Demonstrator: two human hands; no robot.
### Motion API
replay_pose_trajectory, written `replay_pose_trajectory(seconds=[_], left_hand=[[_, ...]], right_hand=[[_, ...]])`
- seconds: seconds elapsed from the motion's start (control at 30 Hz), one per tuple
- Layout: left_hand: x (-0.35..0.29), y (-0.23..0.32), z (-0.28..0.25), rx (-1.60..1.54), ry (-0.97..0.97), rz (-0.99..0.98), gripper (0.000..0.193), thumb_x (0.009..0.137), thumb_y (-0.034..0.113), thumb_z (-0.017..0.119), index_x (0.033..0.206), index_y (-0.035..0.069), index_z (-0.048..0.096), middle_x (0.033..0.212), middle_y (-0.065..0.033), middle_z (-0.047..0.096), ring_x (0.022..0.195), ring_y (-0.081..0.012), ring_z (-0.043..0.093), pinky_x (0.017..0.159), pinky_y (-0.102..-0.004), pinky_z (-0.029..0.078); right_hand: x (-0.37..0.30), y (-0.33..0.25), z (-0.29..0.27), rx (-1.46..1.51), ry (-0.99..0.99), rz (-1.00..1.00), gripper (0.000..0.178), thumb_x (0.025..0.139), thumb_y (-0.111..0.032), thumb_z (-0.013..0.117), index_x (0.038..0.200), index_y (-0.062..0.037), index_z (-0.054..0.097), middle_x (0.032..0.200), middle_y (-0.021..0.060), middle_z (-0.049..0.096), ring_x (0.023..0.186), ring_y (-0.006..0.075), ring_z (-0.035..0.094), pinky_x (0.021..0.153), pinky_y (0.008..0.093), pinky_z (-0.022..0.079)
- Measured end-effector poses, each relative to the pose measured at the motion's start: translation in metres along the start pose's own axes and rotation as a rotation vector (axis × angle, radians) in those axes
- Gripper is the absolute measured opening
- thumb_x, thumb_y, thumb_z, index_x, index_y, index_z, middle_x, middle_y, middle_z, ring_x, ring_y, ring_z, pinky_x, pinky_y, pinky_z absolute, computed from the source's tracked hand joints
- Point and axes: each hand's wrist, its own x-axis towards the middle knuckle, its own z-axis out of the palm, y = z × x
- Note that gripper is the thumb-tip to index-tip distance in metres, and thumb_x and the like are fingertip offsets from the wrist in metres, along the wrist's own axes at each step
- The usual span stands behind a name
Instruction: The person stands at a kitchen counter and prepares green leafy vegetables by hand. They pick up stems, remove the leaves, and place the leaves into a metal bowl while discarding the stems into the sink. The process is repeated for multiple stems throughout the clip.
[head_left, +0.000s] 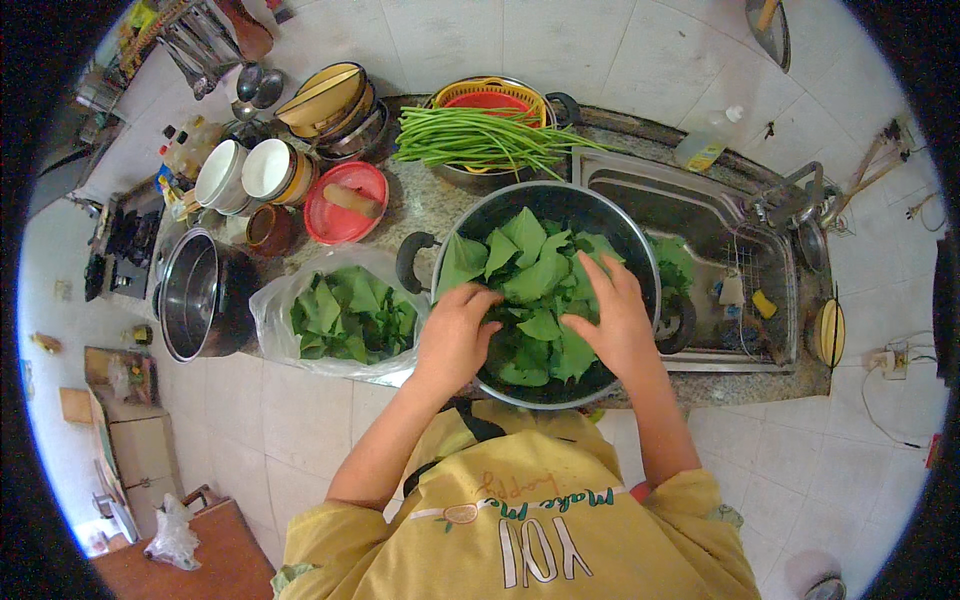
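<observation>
A large dark pot with a pale rim stands on the counter in front of me, partly over the sink's edge. Broad green leaves fill much of it. My left hand reaches over the near left rim, fingers bent and thumb apart, touching the leaves at that side. On the right side, my right hand rests on the leaves with thumb and fingers spread. Neither palm's underside shows. Left of the pot, a clear plastic bag lies open with more of the same leaves inside.
Long green beans lie across a yellow basket behind the pot. A steel sink with a faucet is at right, more leaves in it. At left are an empty dark pot, white bowls and a red lid.
</observation>
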Motion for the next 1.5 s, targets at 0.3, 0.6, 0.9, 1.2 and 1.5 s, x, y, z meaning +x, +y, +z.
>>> replay_pose_trajectory(seconds=[0.3,0.6,0.9,1.2,1.5], left_hand=[[0.018,-0.021,0.060,0.360,-0.467,-0.209,0.090,0.058,0.023,0.074,0.132,0.025,0.023,0.128,-0.0159,0.034,0.111,-0.0379,0.041,0.090,-0.0471,0.036],[0.054,-0.043,0.061,0.092,-0.155,0.019,0.029,0.066,0.000,0.055,0.094,0.008,0.052,0.083,-0.0184,0.055,0.079,-0.0374,0.055,0.067,-0.0442,0.046],[0.096,-0.030,0.045,-0.150,-0.177,-0.056,0.051,0.064,0.016,0.069,0.110,0.005,0.049,0.098,-0.0202,0.056,0.090,-0.0366,0.054,0.076,-0.0404,0.045],[0.030,-0.023,0.062,0.429,-0.537,-0.103,0.071,0.068,0.012,0.063,0.130,0.018,0.030,0.129,-0.0215,0.032,0.099,-0.0393,0.050,0.077,-0.0445,0.048],[-0.034,-0.010,-0.038,-0.224,-0.119,0.038,0.023,0.075,0.011,0.059,0.097,0.005,0.058,0.091,-0.0140,0.058,0.084,-0.0298,0.056,0.071,-0.0383,0.046]], right_hand=[[0.026,0.010,0.103,-0.343,-0.625,0.066,0.098,0.053,-0.031,0.078,0.133,-0.0254,0.022,0.127,0.0166,0.033,0.117,0.0447,0.027,0.085,0.0602,0.033],[0.070,0.050,0.066,0.220,-0.552,0.039,0.047,0.056,-0.019,0.072,0.097,-0.0036,0.057,0.091,0.0184,0.060,0.086,0.0346,0.057,0.076,0.0399,0.046],[0.090,0.061,0.031,-0.037,-0.322,0.132,0.052,0.059,-0.022,0.070,0.107,-0.0096,0.054,0.099,0.0184,0.057,0.086,0.0324,0.057,0.076,0.0389,0.047],[0.023,0.033,0.107,-0.435,-0.606,0.095,0.089,0.070,-0.018,0.065,0.137,-0.0073,0.008,0.128,0.0272,0.025,0.103,0.0426,0.040,0.081,0.0485,0.043],[0.054,0.009,0.033,-0.210,-0.333,-0.034,0.077,0.060,-0.034,0.074,0.126,-0.0214,0.039,0.126,0.0180,0.037,0.112,0.0382,0.040,0.090,0.0447,0.038]])
